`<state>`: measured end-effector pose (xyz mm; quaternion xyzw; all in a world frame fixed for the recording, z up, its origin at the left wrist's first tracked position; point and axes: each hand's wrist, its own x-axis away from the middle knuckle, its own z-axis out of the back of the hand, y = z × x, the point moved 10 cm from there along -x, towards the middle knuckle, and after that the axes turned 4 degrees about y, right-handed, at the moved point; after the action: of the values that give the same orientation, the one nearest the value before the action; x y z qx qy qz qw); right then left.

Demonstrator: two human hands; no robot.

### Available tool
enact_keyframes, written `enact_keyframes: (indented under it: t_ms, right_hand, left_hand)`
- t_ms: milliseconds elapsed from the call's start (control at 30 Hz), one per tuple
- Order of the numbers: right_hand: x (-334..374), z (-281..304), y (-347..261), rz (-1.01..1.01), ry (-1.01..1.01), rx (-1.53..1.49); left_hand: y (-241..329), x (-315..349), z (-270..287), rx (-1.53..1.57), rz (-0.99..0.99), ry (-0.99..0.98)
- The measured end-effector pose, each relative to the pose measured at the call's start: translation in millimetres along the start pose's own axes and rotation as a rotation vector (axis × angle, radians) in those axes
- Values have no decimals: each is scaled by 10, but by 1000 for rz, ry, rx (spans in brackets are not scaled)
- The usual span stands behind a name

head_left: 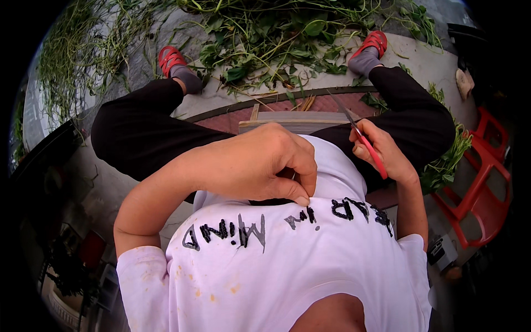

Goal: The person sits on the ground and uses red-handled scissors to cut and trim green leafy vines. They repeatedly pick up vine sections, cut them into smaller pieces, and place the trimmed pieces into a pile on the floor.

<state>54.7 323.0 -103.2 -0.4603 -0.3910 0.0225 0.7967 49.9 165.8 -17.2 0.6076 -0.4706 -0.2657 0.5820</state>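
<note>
My left hand (265,166) is bent across the front of my body, thumb and fingers pinched on the pale T-shirt (260,265) at chest height. The pinched fold is partly hidden by the fingers. On the right, my right hand (379,149) is wrapped round a small knife (376,157) with a red handle. Its narrow blade points up and away to the left, over the gap between my knees, touching nothing that I can see.
Leafy green vines (271,39) lie heaped on the floor beyond my feet, with more stems (88,55) at the far left. Between my legs is a wooden board (298,117). A red plastic chair (481,193) stands at the right, beside more greens (448,160).
</note>
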Motion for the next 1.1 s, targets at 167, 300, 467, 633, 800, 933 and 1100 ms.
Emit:
enact_keyframes:
  t_ms: [167,300,467,633,800,933,1100]
  right_hand:
    - [22,34,4,13,9,6]
    - [53,54,6,6,17,-15]
    - [100,59,-13,-10,7,-2]
    - [106,92,88,-54,37,-32]
    - [53,60,-18,3,10,14]
    - [122,84,55,-73,29,-13]
    - [71,66,85,-92,2,-39]
  left_hand:
    - [-45,-12,133,-15,-59,-16]
    - [-99,-51,110,-73,-39,1]
    - [497,321,-413,-61,-286,-113]
    - [750,602,-545,-109,-179,-381]
    - [800,644,-574,-125,-169,-386]
    - [843,623,-527,-157,-168,-423]
    - [873,697,-518,-143,-166,-364]
